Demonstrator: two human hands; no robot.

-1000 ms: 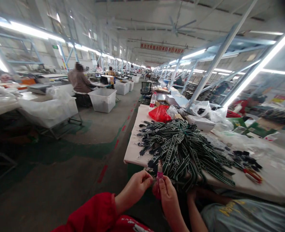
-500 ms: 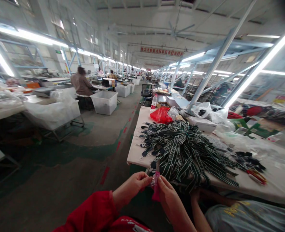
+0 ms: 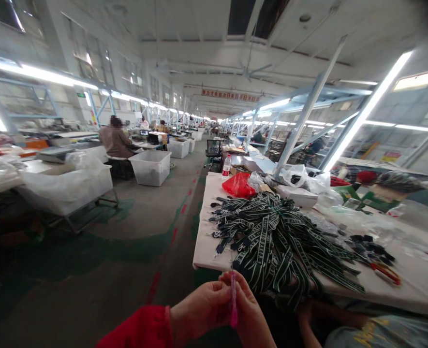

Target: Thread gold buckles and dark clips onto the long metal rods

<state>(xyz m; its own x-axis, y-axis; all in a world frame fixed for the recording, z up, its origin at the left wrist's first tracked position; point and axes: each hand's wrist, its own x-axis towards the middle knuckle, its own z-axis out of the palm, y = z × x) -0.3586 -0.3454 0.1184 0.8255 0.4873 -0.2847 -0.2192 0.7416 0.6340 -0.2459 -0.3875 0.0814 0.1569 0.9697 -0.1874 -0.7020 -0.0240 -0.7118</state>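
A slim pink tool point(image 3: 233, 302) with a thin metal tip stands almost edge-on to me; its exact kind is unclear. My left hand point(image 3: 202, 307) closes on it from the left, thumb against its side. From the right, my right hand point(image 3: 250, 309) pinches it between thumb and fingers. Both hands meet just off the table's point(image 3: 206, 246) near left corner. Any small piece between the fingers is hidden. Beyond my hands lies a large heap of dark green lettered straps point(image 3: 268, 237) with metal hooks on their ends.
A co-worker's arm point(image 3: 310, 319) reaches under the table edge at the right. Red-handled scissors or pliers point(image 3: 386, 274), black pieces point(image 3: 369, 246), a red bag point(image 3: 239, 185) and a bottle point(image 3: 227, 166) are on the table. White bins point(image 3: 150, 169) stand across the aisle.
The view has tilted up and shifted slightly right. My hands have drawn closer together, and the pink tool has turned edge-on; the clear plastic by my left fingers no longer shows.
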